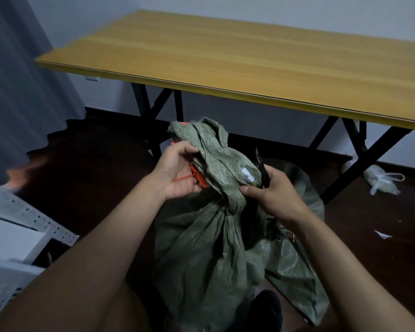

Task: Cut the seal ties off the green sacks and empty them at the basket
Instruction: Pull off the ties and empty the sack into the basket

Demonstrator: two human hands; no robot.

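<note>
both hands on the tied neck of the green sack

my left hand [177, 170] is curled around the gathered top of the green sack [216, 226], fingers wrapped over the bunched cloth just above the neck, palm turned toward me. the orange seal tie [194, 177] lies across that palm, its thin tail sticking out to the left; my grip there is closed on the cloth, with the tie caught between hand and sack.

my right hand [271, 195] pinches the cinched neck with the thumb from the right side, and its fingers are also curled round a pair of dark scissors [261, 166], whose blades point up and away from me, just beside the sack's folded top. i cannot tell whether the blades are open or together.

the sack stands on the dark floor [94, 176] between my forearms, its body bulging below the neck, in front of the wooden desk [225, 61]. a second green sack [297, 259] lies slumped behind and to the right of it, partly hidden by my right arm. a small white label [248, 174] shows on the cloth near my right thumb.

a white plastic bag [381, 180] sits on the floor by the desk's right legs. the whole view is dim, and the grey metal shelf [22, 224] at left is blurred and cut off.
</note>
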